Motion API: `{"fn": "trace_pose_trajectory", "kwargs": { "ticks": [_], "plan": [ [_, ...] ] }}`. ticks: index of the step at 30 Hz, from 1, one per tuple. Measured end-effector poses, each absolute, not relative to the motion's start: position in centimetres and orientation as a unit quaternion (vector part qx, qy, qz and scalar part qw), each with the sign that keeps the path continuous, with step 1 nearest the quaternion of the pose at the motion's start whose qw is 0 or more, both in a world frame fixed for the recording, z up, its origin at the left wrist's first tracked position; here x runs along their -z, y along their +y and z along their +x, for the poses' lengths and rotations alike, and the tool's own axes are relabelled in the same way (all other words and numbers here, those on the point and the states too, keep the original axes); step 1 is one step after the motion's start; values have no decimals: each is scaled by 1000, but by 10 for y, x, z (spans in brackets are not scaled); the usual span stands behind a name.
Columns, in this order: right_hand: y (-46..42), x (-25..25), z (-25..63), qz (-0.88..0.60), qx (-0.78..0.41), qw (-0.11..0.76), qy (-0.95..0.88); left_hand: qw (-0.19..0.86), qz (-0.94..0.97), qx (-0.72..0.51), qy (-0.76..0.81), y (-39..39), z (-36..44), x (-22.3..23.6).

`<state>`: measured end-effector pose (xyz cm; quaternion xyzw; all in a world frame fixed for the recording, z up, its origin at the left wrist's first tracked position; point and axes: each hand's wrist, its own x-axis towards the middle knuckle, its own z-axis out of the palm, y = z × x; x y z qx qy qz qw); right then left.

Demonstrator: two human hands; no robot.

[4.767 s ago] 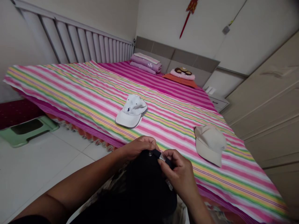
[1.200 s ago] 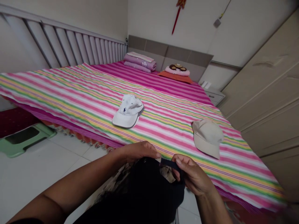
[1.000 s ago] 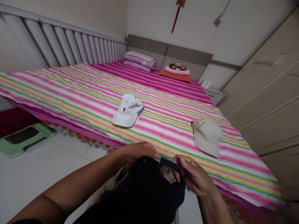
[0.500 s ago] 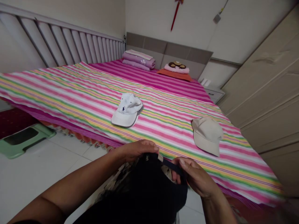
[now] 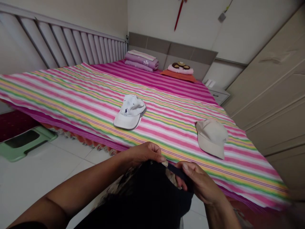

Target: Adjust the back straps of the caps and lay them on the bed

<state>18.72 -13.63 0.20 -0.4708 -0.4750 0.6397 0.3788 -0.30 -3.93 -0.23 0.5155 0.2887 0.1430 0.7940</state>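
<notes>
A black cap (image 5: 147, 194) lies in my lap, its back strap stretched between my hands. My left hand (image 5: 143, 153) pinches the cap's rear edge by the small metal buckle. My right hand (image 5: 199, 183) grips the dark strap (image 5: 176, 170) on the other side, fingers curled round it. On the striped bed (image 5: 71, 92) ahead lie a white cap (image 5: 130, 112) with a small dark logo and a beige cap (image 5: 211, 136) further right, both beyond my hands.
Folded purple bedding (image 5: 141, 60) and a pink pillow on an orange cushion (image 5: 179, 71) sit by the headboard. A green plastic stool (image 5: 23, 141) stands on the tiled floor at left. Beige wardrobe doors (image 5: 274, 95) line the right side. A nightstand (image 5: 218, 92) is beside the bed.
My right hand has shifted from working at the buckle to gripping the strap further right, and the strap now runs taut between both hands. The caps on the bed have stayed put.
</notes>
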Motion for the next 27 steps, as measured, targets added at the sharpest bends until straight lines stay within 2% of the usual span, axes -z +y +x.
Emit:
{"fn": "trace_pose_trajectory", "kwargs": {
  "ticks": [14, 21, 24, 27],
  "plan": [
    [-135, -4, 183, -456, -648, 396, -464, 823, 452, -225, 262, -45, -3, 10],
    [-130, 19, 207, -440, -688, 347, -461, 850, 402, -262, 215, -37, -9, 12],
    [-131, 35, 214, -412, -718, 385, -409, 864, 399, -225, 207, -26, -16, 18],
    [-131, 33, 211, -384, -710, 470, -356, 870, 434, -125, 198, -11, -26, 20]
  ]
}}
